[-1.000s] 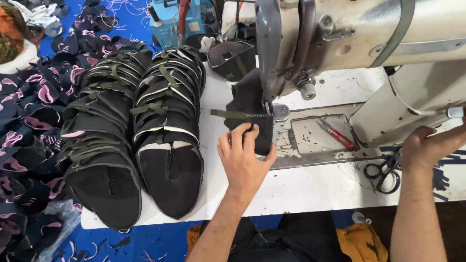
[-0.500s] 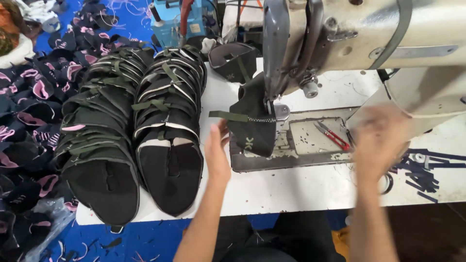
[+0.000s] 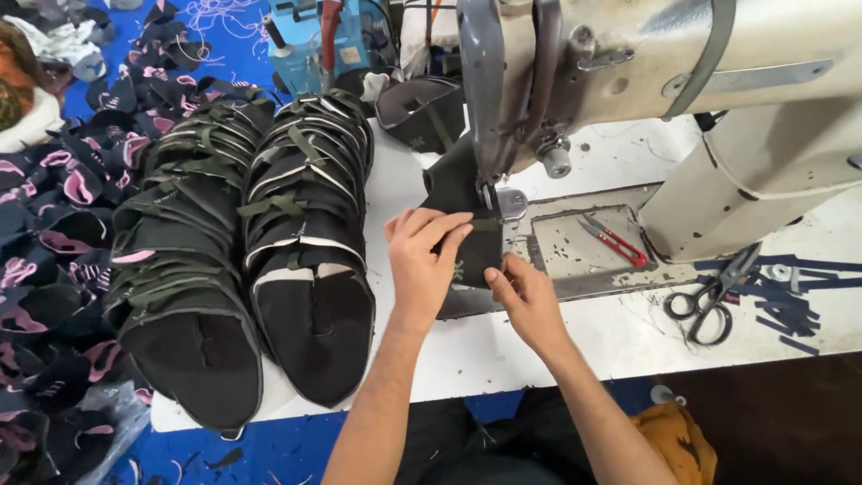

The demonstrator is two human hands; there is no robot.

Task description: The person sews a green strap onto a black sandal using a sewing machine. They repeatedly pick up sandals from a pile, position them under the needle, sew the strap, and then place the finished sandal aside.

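The black fabric piece point(image 3: 460, 235) lies on the bed of the sewing machine point(image 3: 628, 54), just under the needle, near the middle of the worktop point(image 3: 575, 346). A thin olive strap point(image 3: 485, 224) crosses its top, right at the presser foot. The left hand point(image 3: 422, 256) lies flat on the piece, fingers spread over the strap end and pressing it down. The right hand point(image 3: 525, 292) pinches the lower edge of the piece between thumb and fingers, a narrow grip, close to the front edge of the machine bed.

I judge that the step in hand is the placing of the strap under the foot before stitching. The next move calls for both hands to keep the strap straight on the piece and to guide it evenly, with the fingertips well aside from the needle.

To the right on the machine bed lie red thread snips point(image 3: 615, 241); farther right, near the right edge of the worktop, black scissors point(image 3: 709, 296). On the left part of the worktop stand two long stacks of black pieces point(image 3: 260, 260) with olive straps. Beyond the left edge, on the blue floor, more dark pieces with pink lining point(image 3: 54, 233) lie in a heap.
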